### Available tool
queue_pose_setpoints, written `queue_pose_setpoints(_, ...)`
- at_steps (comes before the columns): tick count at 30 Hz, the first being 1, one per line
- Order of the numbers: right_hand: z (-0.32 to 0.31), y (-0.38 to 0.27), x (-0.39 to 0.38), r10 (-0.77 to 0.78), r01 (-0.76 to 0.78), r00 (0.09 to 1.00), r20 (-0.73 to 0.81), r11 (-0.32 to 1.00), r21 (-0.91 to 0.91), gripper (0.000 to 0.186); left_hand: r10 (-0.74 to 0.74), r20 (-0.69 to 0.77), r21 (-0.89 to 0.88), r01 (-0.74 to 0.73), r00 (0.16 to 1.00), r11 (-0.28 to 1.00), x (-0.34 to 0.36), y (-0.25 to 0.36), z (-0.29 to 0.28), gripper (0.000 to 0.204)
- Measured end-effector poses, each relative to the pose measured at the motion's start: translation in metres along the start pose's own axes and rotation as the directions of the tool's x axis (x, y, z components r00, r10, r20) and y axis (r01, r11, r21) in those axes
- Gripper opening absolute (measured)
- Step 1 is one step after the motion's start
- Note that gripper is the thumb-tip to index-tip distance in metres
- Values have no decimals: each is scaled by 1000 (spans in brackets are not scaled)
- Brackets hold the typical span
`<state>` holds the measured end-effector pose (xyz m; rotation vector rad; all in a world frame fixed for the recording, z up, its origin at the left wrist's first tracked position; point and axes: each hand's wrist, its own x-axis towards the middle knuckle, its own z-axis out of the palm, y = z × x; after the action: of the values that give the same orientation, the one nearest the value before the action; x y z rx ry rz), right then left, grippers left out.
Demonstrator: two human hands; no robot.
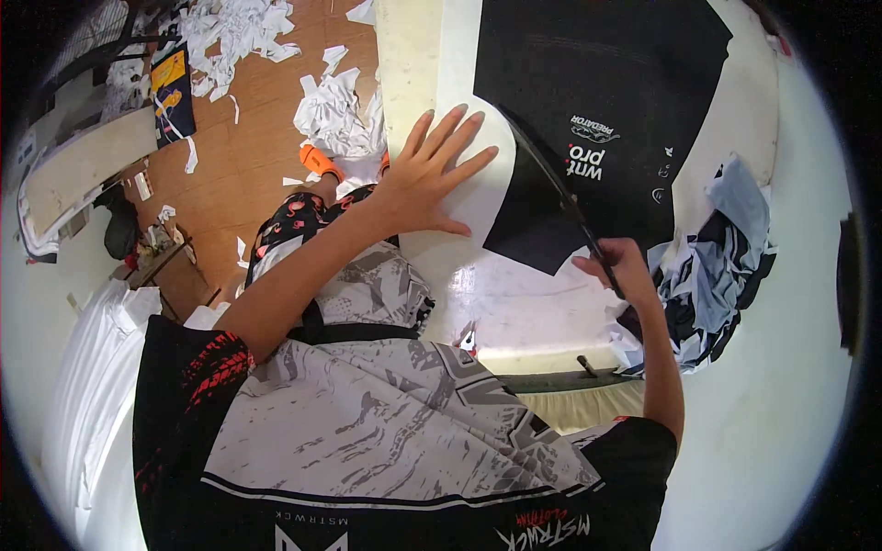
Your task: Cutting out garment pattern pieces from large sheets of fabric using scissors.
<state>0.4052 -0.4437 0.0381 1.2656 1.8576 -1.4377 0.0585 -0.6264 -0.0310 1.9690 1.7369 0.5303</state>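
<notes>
A black printed fabric panel (pixel 588 101) with white and red lettering lies on the white table (pixel 542 317), bordered by a white margin on its left. My left hand (pixel 423 179) rests flat on that margin, fingers spread, holding nothing. In my right hand (pixel 623 266) are long dark scissors (pixel 562 188), gripped at the handles. Their blades slant up and left across the panel, tips at the curved line where black meets white. How far apart the blades stand, and whether they bite into the cloth, is hard to tell.
Blue-grey, black and white cloth pieces (pixel 712 266) are heaped at the table's right side. White scraps (pixel 335 110) litter the brown floor (pixel 248 138) to the left. A small pointed tool (pixel 469 340) lies by the near table edge. A dark garment (pixel 173 96) hangs off another table.
</notes>
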Motion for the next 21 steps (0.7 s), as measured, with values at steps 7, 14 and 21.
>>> queue_pose_setpoints(7,-39,-27,9,-25,27,1000,15,993,-116,46,-20,-8,-8,20,1000,1000,-3,0,-4,136)
queue_pose_setpoints(14,-58,-51,25,-145,156,988,60,953,-261,45,-26,-7,-7,26,1000,1000,-3,2,-9,131)
queue_pose_setpoints(21,-67,-51,37,-121,131,991,53,958,-257,60,3,-8,-19,-3,1000,1000,5,-3,-4,130)
